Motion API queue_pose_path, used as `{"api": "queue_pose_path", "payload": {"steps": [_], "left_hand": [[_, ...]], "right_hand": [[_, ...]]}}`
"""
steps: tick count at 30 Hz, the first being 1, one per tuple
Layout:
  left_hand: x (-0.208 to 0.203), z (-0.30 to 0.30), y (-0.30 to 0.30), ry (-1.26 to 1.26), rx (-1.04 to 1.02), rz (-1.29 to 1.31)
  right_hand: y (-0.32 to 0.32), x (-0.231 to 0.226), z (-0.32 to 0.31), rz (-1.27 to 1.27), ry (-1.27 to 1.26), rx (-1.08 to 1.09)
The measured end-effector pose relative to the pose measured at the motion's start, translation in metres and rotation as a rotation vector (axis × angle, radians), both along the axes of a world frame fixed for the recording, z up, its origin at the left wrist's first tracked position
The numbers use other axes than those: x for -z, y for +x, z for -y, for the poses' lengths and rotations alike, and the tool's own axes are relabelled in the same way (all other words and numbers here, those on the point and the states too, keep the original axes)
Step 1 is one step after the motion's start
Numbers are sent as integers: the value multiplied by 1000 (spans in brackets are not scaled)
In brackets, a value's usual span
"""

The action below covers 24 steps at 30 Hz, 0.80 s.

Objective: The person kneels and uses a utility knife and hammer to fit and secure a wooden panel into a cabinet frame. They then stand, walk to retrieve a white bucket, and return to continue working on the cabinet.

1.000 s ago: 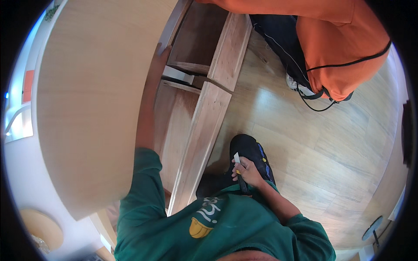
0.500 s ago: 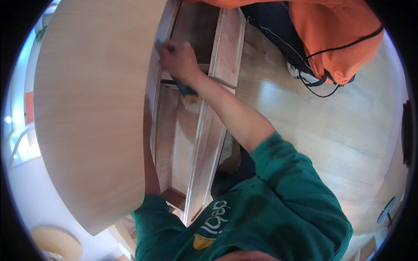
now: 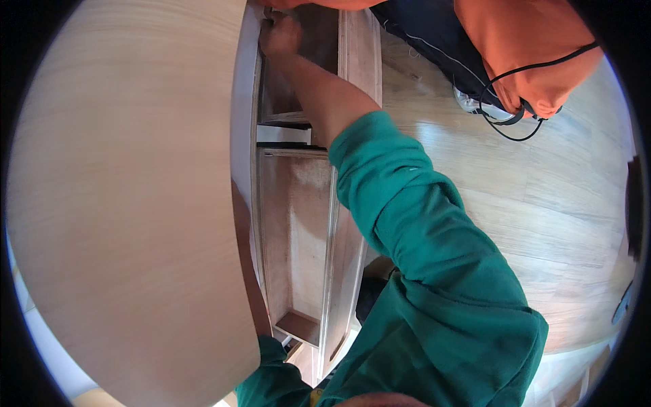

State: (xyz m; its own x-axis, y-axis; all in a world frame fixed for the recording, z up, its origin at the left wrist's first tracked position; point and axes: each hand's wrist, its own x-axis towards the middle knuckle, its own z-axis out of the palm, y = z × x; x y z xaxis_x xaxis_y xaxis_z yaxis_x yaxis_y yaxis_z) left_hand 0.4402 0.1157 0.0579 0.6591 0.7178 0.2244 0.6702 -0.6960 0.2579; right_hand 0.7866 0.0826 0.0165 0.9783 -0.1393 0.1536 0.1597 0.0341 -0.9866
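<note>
My right hand (image 3: pixel 281 39) reaches over the far open wooden drawer (image 3: pixel 328 42), close to its left wall. Motion blurs it, but its fingers look curled, with something small and dark at them that I cannot make out. Below my right arm lies the near open drawer (image 3: pixel 308 230), a long shallow box with bare inner walls. A large pale wooden panel (image 3: pixel 129 197) covers the left side. My left forearm (image 3: pixel 249 271) runs along the panel's edge and passes behind it, so my left hand is hidden.
A person in orange clothing (image 3: pixel 525 41) and dark trousers (image 3: pixel 427 41) is at the far right, with a black cord (image 3: pixel 505 74) hanging down. That person's shoe (image 3: pixel 468 102) rests on the wood-look floor (image 3: pixel 488 183). A narrow gap (image 3: pixel 285 134) separates the two drawers.
My right hand has moved away from me, from between the drawers to the far one. The dark tool with a yellow end beneath it no longer shows. The panel fills more of the view.
</note>
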Motion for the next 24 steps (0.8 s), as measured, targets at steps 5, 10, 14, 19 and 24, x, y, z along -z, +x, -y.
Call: {"api": "queue_pose_path", "payload": {"steps": [5, 10, 14, 19, 24], "left_hand": [[-1, 3, -2, -71, 0, 52], [14, -10, 8, -74, 71, 38], [18, -29, -6, 130, 159, -42], [19, -29, -1, 139, 143, -14], [24, -26, -23, 55, 45, -16]], "right_hand": [[19, 22, -29, 87, -241, -21], [34, 34, -22, 115, -415, -178], [7, 41, -33, 255, -219, -104], [-61, 18, 6, 214, -340, -311], [-162, 34, 15, 410, -294, -409]]}}
